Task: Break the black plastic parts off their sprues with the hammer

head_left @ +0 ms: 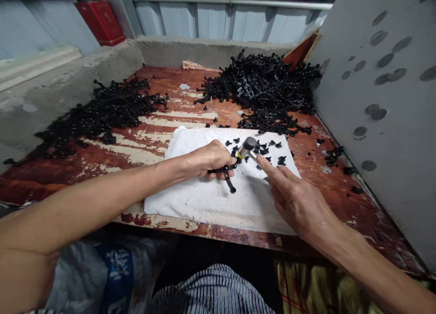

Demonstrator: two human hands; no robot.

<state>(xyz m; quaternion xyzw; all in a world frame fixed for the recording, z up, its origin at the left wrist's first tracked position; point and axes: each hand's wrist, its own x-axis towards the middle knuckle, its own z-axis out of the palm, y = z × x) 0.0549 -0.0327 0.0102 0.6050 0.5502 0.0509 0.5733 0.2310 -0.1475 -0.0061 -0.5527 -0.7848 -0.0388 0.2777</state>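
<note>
My left hand [218, 159] is closed around a few black plastic pieces [230, 183], whose ends stick out below the fingers over the white cloth [197, 200]. A small mallet [248, 147] with a dark round face and a metal head is in my right hand [289, 191], the index finger stretched along its handle. The mallet's head is right beside the fingertips of my left hand; whether it touches the pieces I cannot tell. Small black knob-like parts [264, 150] lie scattered on the cloth behind the mallet.
A large heap of black pieces [265, 82] stands at the back right, another heap [102, 109] at the left. The worn red-brown tabletop [156, 141] meets a grey spotted panel [371, 77] on the right and a concrete ledge [102, 66]. A red box [101, 23] stands on the ledge.
</note>
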